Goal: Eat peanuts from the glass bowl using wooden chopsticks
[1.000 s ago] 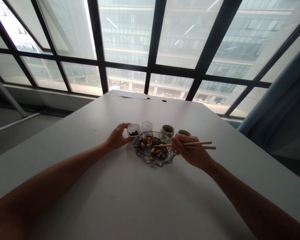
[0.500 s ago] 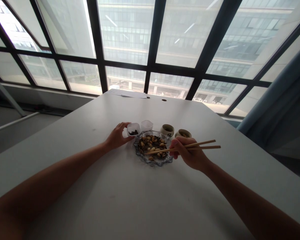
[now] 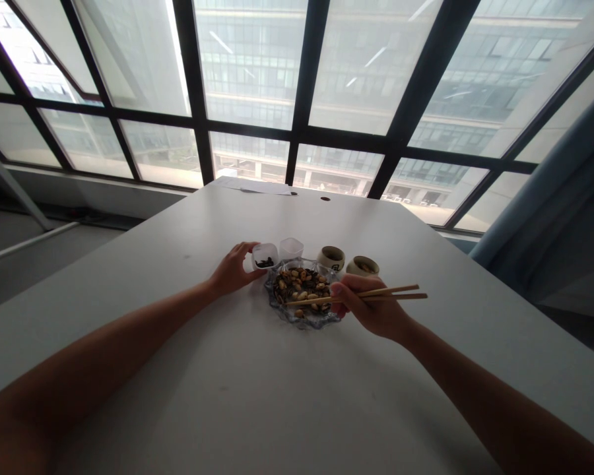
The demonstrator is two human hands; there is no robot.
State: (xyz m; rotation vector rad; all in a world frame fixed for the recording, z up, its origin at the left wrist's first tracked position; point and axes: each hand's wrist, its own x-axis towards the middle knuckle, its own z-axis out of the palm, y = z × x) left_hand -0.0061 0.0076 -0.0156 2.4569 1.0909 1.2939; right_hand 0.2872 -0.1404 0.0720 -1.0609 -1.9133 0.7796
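Observation:
My left hand (image 3: 235, 269) grips a small translucent plastic cup (image 3: 266, 251) between thumb and fingers; some dark seeds lie in its bottom. Right beside it is a scalloped clear glass bowl (image 3: 304, 321), holding a mix of pale nuts and dark seeds (image 3: 297, 285). In my right hand (image 3: 369, 305) is a pair of wooden chopsticks (image 3: 393, 293), their tips down among the nuts and seeds at the bowl's left side. Whether the tips pinch anything is too small to tell.
Behind the bowl stands a second translucent plastic cup (image 3: 291, 249). Two small ceramic cups (image 3: 331, 257) are to its right, the farther one with something inside. Papers (image 3: 264, 188) lie at the white table's (image 3: 218, 389) far end, before large windows. A blue curtain (image 3: 549, 191) hangs at the right.
My right hand has shifted slightly left and down, and the chopsticks' rear ends have dropped and moved left. The left hand stays in place on the plastic cup.

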